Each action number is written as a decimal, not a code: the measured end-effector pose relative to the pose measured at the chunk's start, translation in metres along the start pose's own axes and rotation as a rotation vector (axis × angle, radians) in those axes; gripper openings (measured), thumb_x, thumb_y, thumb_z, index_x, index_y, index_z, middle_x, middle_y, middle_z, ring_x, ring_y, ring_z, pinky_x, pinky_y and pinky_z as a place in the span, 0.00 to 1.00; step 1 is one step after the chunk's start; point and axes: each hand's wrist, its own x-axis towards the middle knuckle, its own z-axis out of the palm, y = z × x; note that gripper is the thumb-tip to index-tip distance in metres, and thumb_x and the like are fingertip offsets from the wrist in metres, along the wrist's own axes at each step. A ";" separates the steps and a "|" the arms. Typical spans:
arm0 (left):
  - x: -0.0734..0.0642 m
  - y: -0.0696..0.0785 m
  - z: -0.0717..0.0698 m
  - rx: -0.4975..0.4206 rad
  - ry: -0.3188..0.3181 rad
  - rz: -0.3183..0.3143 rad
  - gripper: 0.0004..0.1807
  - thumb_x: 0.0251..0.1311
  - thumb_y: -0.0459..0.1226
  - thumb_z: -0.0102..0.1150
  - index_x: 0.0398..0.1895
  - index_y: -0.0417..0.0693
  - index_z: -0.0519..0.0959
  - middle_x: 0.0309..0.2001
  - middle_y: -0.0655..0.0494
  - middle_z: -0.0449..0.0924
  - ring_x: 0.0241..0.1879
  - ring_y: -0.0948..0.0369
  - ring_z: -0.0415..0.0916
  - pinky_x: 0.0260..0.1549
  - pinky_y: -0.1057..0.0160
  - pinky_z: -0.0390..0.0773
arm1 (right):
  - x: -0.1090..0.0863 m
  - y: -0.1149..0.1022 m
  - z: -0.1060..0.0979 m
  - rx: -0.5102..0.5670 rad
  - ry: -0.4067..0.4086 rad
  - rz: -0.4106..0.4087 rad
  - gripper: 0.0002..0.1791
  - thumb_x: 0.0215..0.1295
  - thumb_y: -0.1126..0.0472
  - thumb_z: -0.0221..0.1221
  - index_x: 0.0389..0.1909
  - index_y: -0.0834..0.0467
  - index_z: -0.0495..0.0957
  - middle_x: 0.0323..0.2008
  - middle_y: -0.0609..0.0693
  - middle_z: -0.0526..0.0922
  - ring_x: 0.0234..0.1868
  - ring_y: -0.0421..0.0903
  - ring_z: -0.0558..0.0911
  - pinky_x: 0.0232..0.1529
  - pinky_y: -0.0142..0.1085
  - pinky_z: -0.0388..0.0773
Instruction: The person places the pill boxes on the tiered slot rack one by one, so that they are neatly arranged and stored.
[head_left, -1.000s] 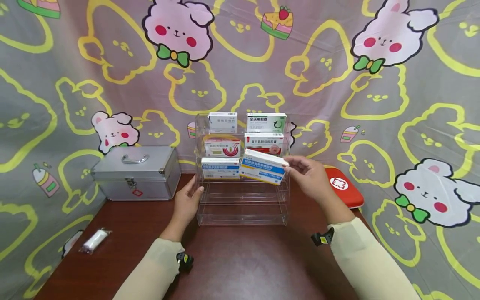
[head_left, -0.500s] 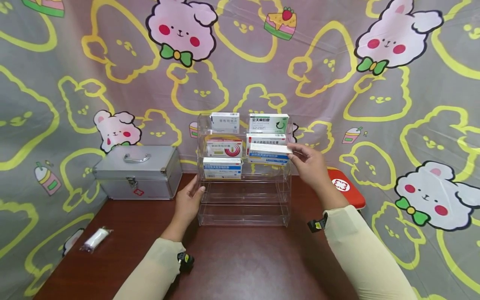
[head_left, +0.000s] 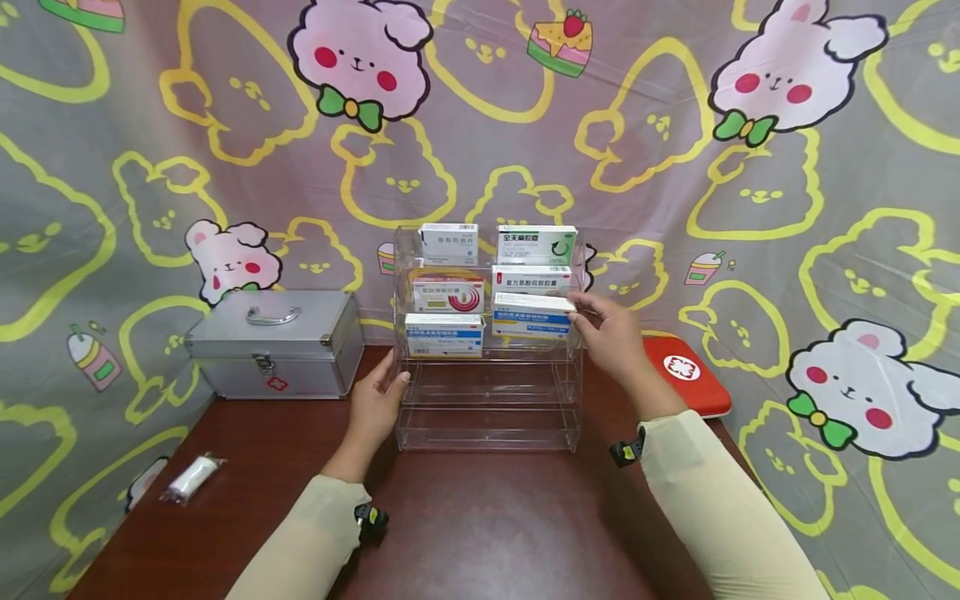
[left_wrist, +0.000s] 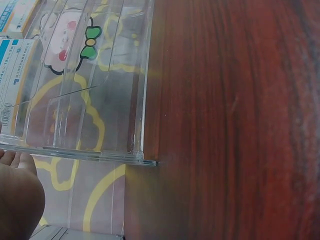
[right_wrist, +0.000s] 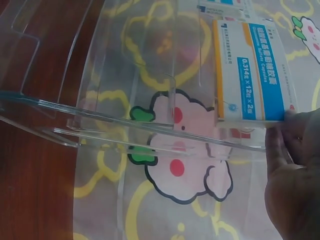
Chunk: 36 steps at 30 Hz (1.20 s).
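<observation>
My right hand (head_left: 613,337) pinches the right end of a white, blue and yellow medicine box (head_left: 531,317), thumb in front. The right wrist view shows this capsule box (right_wrist: 245,75) close over the rack's clear plastic. It overlaps the lower part of a red and white medicine box (head_left: 532,280) behind. My left hand (head_left: 375,404) holds the left side of the clear display rack (head_left: 487,440), thumb toward the front. A matching blue and white medicine box (head_left: 444,337) stands in the rack to the left of the held one.
Higher in the rack stand a pink-ringed box (head_left: 447,297), a grey-white box (head_left: 448,245) and a green-white box (head_left: 535,246). A silver case (head_left: 273,346) stands at left, a red first-aid pouch (head_left: 686,377) at right. A wrapped white roll (head_left: 192,479) lies front left.
The right hand's box was tilted down to the right in the third row, then rose and leveled in front of the red-white box. It has since dipped slightly left. My left hand stays put.
</observation>
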 end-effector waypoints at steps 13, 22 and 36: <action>-0.001 0.002 0.000 -0.011 0.008 0.008 0.31 0.76 0.29 0.64 0.79 0.36 0.71 0.72 0.33 0.75 0.73 0.43 0.75 0.67 0.68 0.77 | -0.001 0.007 0.005 -0.375 -0.030 -0.244 0.16 0.73 0.68 0.68 0.59 0.64 0.88 0.58 0.64 0.90 0.59 0.63 0.89 0.61 0.60 0.86; -0.001 -0.001 0.001 -0.005 0.009 -0.003 0.31 0.75 0.29 0.64 0.79 0.36 0.71 0.73 0.33 0.74 0.73 0.43 0.75 0.61 0.80 0.76 | -0.003 0.001 0.004 -0.465 -0.093 -0.267 0.15 0.74 0.67 0.66 0.58 0.65 0.87 0.57 0.63 0.90 0.60 0.62 0.88 0.65 0.58 0.85; -0.002 0.004 0.000 -0.004 -0.004 -0.026 0.32 0.77 0.30 0.63 0.81 0.38 0.70 0.74 0.35 0.73 0.74 0.45 0.74 0.62 0.82 0.75 | -0.008 -0.010 0.013 -0.616 -0.142 -0.210 0.03 0.75 0.67 0.64 0.43 0.60 0.85 0.40 0.60 0.90 0.41 0.60 0.88 0.46 0.55 0.88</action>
